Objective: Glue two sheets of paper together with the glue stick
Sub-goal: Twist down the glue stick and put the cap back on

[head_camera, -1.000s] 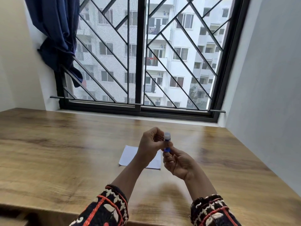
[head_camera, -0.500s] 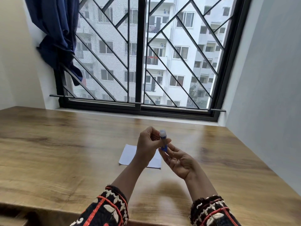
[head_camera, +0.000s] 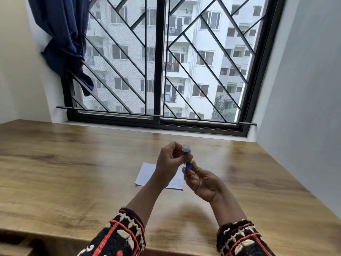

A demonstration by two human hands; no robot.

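I hold a small blue glue stick [head_camera: 188, 161] upright above the table, its pale translucent cap [head_camera: 186, 147] on top. My left hand [head_camera: 170, 160] grips the upper part near the cap with thumb and fingers. My right hand [head_camera: 202, 182] pinches the blue lower end from below, palm turned up. White paper [head_camera: 147, 173] lies flat on the wooden table [head_camera: 73, 172] right behind and under my hands; my left wrist hides its middle, so I cannot tell whether it is one sheet or two.
A barred window [head_camera: 158, 71] runs along the table's far edge. A dark blue curtain [head_camera: 64, 34] hangs at its left. A grey wall [head_camera: 304, 89] bounds the table on the right. The table's front edge is just under my patterned sleeves [head_camera: 120, 237].
The glue stick and both hands shifted slightly left and stayed at about the same height. My left fingers have regripped near the cap; the paper has not moved.
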